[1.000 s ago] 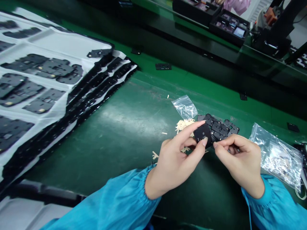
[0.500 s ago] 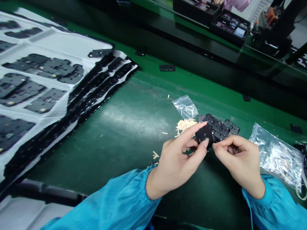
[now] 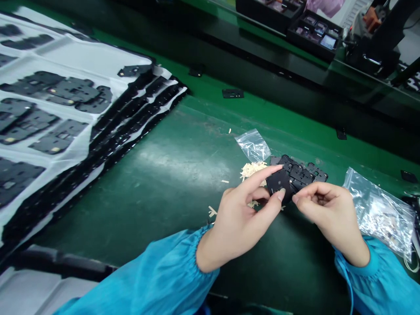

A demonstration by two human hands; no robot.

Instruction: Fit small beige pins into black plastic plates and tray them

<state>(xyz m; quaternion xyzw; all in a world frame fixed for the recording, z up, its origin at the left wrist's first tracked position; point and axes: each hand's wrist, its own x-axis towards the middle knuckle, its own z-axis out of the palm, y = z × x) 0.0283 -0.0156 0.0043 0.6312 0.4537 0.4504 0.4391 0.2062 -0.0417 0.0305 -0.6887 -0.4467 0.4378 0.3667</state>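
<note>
White trays (image 3: 82,57) sit in a stack on the left, holding rows of dark parts, at the edge of the green bench (image 3: 141,183). Tan scraps (image 3: 252,170) lie in a small heap beside a small plastic bag (image 3: 252,145). The left hand (image 3: 236,223) pinches a black plate (image 3: 278,184) by its edges, between finger and thumb, up off the bench (this likely keeps its flat face free). The right hand (image 3: 330,210) comes in close, its fingertips (image 3: 295,199) together at the plate's lower corner; I cannot tell if they grip it. Behind the plate lies a pile of plates (image 3: 303,175), and a big plastic bag (image 3: 380,214) lies on the right.
</note>
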